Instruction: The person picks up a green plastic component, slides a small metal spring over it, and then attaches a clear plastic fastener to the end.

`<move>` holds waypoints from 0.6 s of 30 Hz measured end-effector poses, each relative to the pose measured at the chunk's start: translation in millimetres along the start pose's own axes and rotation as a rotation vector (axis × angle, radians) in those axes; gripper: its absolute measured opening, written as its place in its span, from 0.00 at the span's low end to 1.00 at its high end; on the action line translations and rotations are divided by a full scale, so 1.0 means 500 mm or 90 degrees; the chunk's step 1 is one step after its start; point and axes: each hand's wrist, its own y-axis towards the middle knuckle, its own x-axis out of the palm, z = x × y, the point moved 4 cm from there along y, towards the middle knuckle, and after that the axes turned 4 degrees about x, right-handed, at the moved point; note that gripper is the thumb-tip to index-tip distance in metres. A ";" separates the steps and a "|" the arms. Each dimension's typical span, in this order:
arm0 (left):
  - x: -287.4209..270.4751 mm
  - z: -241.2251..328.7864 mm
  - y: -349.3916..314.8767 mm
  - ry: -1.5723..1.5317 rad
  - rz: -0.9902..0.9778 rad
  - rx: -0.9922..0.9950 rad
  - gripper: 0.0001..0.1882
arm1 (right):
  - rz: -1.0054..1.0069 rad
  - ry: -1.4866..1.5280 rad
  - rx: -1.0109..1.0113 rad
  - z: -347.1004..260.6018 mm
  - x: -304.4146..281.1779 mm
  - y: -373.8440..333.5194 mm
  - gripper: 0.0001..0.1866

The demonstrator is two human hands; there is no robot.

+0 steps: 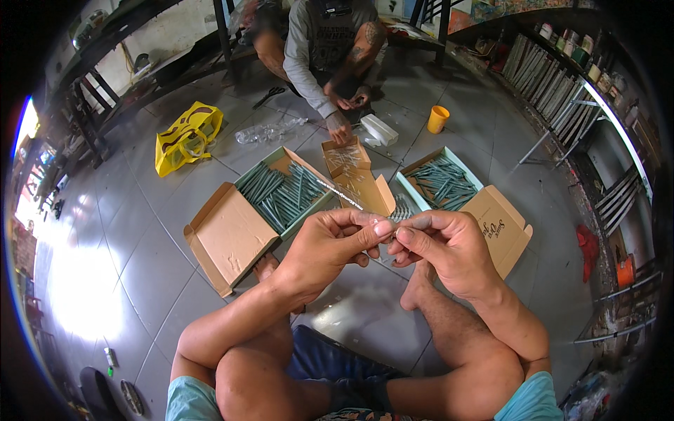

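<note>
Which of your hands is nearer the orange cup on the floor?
Right. The right hand is on the same side as the orange cup, which stands well ahead of it. The left hand meets it fingertip to fingertip but sits further left.

A single head-worn fisheye view looks steeply down from above the seated person's lap, facing forward toward 12 o'clock. The hands [393, 242] sit close, near centre. The floor [140, 245] spreads outward, its tile lines bending at the rim. Another person [330, 49] crouches far off at 12 o'clock.
</note>
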 end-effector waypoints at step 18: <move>0.005 0.002 -0.002 -0.027 -0.002 -0.001 0.15 | 0.005 0.010 -0.009 -0.007 0.005 -0.004 0.14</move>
